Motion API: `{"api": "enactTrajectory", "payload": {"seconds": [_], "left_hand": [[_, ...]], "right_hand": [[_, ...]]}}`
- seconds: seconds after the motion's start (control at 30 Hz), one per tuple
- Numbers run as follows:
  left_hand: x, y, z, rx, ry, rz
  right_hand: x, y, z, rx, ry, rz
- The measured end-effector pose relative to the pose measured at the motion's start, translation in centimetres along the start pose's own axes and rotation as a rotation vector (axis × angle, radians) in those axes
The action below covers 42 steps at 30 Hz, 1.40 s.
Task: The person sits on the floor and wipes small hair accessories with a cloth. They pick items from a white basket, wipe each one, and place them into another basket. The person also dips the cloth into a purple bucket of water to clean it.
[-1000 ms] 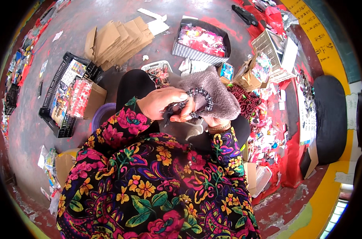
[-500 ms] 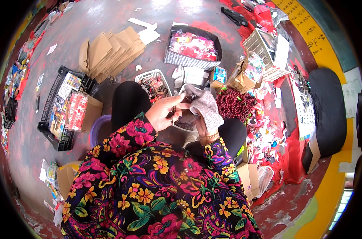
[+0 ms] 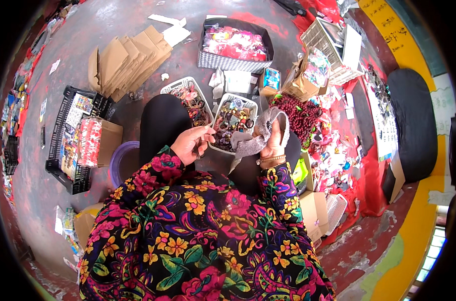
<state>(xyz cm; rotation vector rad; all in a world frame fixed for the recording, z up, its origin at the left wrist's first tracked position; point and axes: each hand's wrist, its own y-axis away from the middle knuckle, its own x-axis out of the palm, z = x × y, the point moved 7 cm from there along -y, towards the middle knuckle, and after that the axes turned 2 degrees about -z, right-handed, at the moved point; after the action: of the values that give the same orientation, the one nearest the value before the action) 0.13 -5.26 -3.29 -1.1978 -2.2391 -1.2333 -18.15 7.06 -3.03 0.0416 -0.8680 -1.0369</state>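
My right hand (image 3: 274, 142), with a beaded bracelet at its wrist, grips a grey fuzzy fabric band (image 3: 249, 145). The band loops up over the fingers, and one end hangs down to the left over my knee. To the left, my left hand (image 3: 192, 144) is closed in a pinch, with something small and dark showing under its fingers. A white basket (image 3: 212, 144) full of dark and coloured hair ties (image 3: 233, 120) stands just beyond and between my hands. Beside it, a second white basket (image 3: 163, 90) holds pinkish and brown hair ties (image 3: 192, 99).
Dark red bead bunches (image 3: 301, 118) lie right of the baskets, near an open carton (image 3: 293, 83). Farther off stand a checked bin (image 3: 228, 63) and flattened cardboard (image 3: 130, 62). On my left are a black crate (image 3: 54, 163) and a purple tub (image 3: 118, 161).
My hands have moved apart, the left one toward me and leftward, the right one rightward. The grey band now hangs looped from the right hand, and the nearer basket's contents show.
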Motion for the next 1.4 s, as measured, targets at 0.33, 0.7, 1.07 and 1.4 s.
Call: {"api": "enactTrajectory", "payload": {"seconds": [0.33,0.7,1.07,1.4], "left_hand": [[1.3,-0.8,0.0,0.125,-0.18,0.015],[11.1,1.7,-6.5,1.173,-1.133,-0.085],[10.8,0.9,-6.2,1.238,-1.078,-0.077],[2.9,-0.5,-3.8,1.027,-1.021,-0.212]], "right_hand": [[3.1,-0.3,0.5,0.072,-0.316,0.311],[6.9,2.1,-1.0,0.132,-0.267,0.512],[3.3,0.5,-4.0,0.28,-0.196,0.271],[2.9,0.3,-2.4,0.111,-0.198,0.15]]}}
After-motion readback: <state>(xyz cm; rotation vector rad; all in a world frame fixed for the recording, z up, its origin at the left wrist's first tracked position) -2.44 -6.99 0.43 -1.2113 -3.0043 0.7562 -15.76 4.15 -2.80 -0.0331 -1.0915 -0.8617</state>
